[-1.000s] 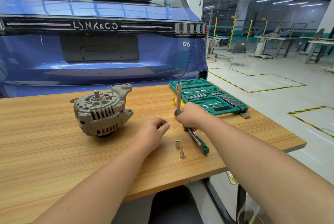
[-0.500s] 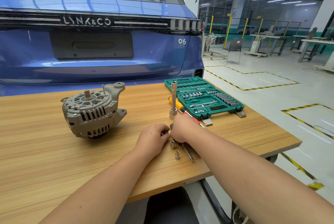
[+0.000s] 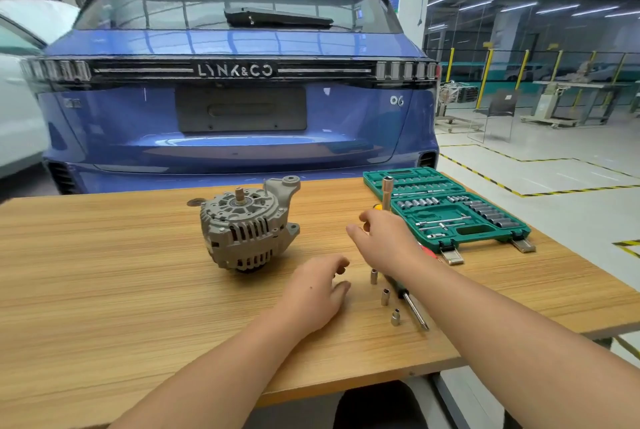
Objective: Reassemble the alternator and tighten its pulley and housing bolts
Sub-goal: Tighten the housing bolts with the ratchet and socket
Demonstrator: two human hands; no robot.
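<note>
Right hand (image 3: 388,241) lifted off sockets, grip spread, left hand (image 3: 313,293) grip loose, socket case (image 3: 446,210) open, full.

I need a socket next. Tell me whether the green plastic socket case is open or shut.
Open. The green plastic socket case lies spread flat on the wooden table, rows of sockets exposed in both halves.

The blue car's tailgate (image 3: 242,123) reads "LYNK&CO" across its light bar and "06" lower right.
</note>
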